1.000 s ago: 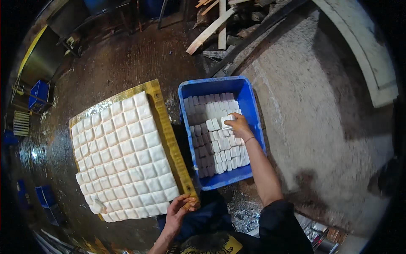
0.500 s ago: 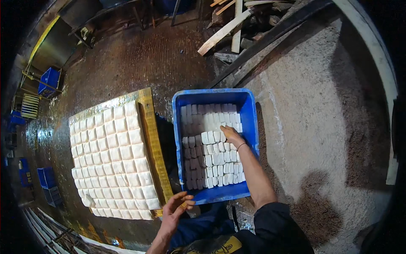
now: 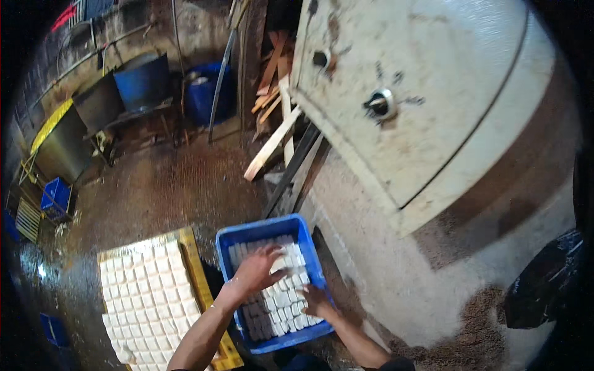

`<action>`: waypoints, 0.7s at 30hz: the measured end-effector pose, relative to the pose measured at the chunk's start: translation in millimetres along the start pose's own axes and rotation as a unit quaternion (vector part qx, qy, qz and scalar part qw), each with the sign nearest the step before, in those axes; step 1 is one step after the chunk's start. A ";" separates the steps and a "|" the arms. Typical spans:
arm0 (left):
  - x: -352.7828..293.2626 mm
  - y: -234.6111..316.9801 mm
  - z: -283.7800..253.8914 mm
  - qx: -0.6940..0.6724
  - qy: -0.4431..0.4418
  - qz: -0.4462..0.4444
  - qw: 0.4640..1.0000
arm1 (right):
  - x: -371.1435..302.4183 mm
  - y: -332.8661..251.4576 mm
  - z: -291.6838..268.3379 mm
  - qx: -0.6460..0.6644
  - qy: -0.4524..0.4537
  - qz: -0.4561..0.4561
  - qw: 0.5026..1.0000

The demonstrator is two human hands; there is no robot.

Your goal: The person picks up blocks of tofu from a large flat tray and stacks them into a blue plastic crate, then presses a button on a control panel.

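Far L: 1 slatted, pale wooden rack (image 3: 28, 219), then 2 small blue plastic crates, 1 upper (image 3: 57, 195) just beside the rack, 1 lower (image 3: 54, 329) on the wet brown floor (image 3: 148, 179). Bkgd, L to R: 1 grey metal vat w/ yellow rim (image 3: 65, 145), 1 dark round vat (image 3: 98, 104), 1 blue open vat (image 3: 142, 83), 1 blue plastic barrel (image 3: 210, 99).

Nearer, 1 white, soft-looking slab scored into squares (image 3: 145, 297), dozens of them, no exact count poss., on 1 yellow-brown board (image 3: 195, 266). L forearm covers part of its R side.

Next, 1 blue rectangular plastic tub (image 3: 288, 342) w/ many small white blocks (image 3: 281, 303) in close rows inside; hands hide some, so can't give a total. L hand (image 3: 257, 269) is over the tub's L/middle, fingers spread, thumb apart, nothing seen in it. Several pale wooden planks (image 3: 272, 142) lean/lie beyond. R hand (image 3: 317, 302) is at the tub's R side, fingertips at the blocks, thumb a bit apart from fingers; can't tell if pinching any.

R: 1 big cream panel (image 3: 421, 142) w/ 2 black knobs (image 3: 378, 104), then 1 crumpled black plastic sheet or bag (image 3: 544, 284) at far R, on/near grey rough ground (image 3: 383, 278).
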State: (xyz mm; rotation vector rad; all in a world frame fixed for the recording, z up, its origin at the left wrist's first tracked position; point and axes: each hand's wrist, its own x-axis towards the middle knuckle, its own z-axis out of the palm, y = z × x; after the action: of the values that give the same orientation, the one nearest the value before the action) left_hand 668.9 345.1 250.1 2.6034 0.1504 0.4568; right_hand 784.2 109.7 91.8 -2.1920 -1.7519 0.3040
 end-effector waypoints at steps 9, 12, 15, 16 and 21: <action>158.9 165.2 -181.9 0.027 0.406 0.148 0.902 | -106.4 -5.5 -52.8 0.358 0.052 0.228 0.904; 168.7 135.0 -190.9 0.102 0.377 0.176 0.904 | -94.6 -20.6 -66.5 0.288 0.019 0.285 0.914; 185.9 137.0 -189.0 0.030 0.359 0.204 0.910 | -108.6 -4.0 -69.7 0.282 0.082 0.247 0.923; 193.9 147.2 -194.1 0.040 0.340 0.215 0.915 | -104.6 -3.5 -72.4 0.280 0.087 0.214 0.932; 198.9 174.1 -169.7 -0.187 0.301 0.062 0.933 | -103.6 27.7 -40.9 0.422 0.035 0.252 0.870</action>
State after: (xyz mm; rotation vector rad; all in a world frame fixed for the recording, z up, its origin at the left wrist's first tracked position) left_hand 800.8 306.1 532.5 2.0348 0.0891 1.1963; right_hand 800.4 -1.3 116.0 -1.8695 -0.7142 0.8970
